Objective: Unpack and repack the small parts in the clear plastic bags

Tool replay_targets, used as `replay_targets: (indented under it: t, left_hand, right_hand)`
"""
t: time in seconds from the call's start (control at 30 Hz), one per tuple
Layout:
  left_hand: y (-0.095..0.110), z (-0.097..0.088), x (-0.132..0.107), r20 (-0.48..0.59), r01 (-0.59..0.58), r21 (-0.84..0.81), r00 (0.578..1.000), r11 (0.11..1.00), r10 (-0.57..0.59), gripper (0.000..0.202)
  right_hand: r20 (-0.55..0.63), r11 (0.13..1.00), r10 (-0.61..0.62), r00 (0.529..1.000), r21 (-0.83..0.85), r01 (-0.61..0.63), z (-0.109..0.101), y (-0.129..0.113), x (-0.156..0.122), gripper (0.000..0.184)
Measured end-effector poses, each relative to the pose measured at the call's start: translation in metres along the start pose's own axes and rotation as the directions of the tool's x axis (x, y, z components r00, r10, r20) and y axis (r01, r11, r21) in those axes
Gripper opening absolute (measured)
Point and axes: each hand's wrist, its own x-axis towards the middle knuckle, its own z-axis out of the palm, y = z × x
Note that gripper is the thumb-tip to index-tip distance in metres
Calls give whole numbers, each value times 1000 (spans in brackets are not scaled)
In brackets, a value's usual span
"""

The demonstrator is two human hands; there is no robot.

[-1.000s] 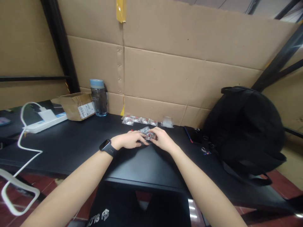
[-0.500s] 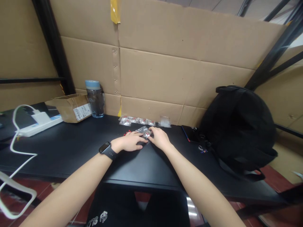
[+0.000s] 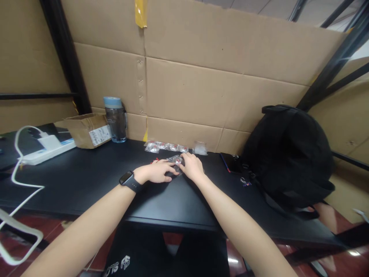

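Observation:
A small round silver piece with a red centre (image 3: 178, 161) lies between my hands, on or in clear plastic wrapping. My right hand (image 3: 192, 167) grips it from the right, with fingertips and thumb at its edge. From the left, my left hand (image 3: 159, 171) reaches flat over the table, its fingers stretched and thumb apart, the fingertips at the clear wrapping. Small red bits (image 3: 155, 160) show partly behind the left hand. Further back, several similar silver-and-red pieces in clear bags (image 3: 173, 147) lie in a row, beside a clear bag with whitish contents (image 3: 200, 148).
On the black table (image 3: 95, 181) stand an open cardboard box (image 3: 83, 132) and a blue-lidded bottle (image 3: 117, 121). A white power strip (image 3: 49, 152) with a cable lies left. A phone (image 3: 229, 163), keyring (image 3: 245, 182) and black backpack (image 3: 288, 161) are right. Cardboard (image 3: 187, 92) walls the back.
My right hand has shifted slightly left, and its fingers now cover more of the round piece's right side. The left hand has barely moved.

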Motion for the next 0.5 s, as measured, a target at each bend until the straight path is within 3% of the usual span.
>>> replay_targets:
  t: [0.1, 0.2, 0.33, 0.4, 0.5]
  left_hand:
    - [3, -4, -1, 114, 33, -14, 993, 999, -32, 46]
    - [3, -7, -2, 108, 43, -4, 993, 999, -42, 40]
    - [-7, -9, -2, -58, -86, -12, 995, 996, 85, 21]
    - [-14, -9, -1, -179, -148, -17, 974, 989, 143, 22]
    - [-24, -4, 1, -319, -58, 36, 945, 998, 67, 25]
  right_hand:
    - [-6, 999, 39, 999, -25, -39, 2, -3, 2, 27]
    - [-20, 999, 42, 999, 24, -42, 2, 1, 1, 26]
    - [-10, 941, -187, 982, 287, 182, -6, 19, -2, 44]
    - [-40, 886, -220, 975, 409, 217, -10, 31, -4, 31]
    - [-73, 879, -175, 982, 437, 189, -10, 44, -7, 17]
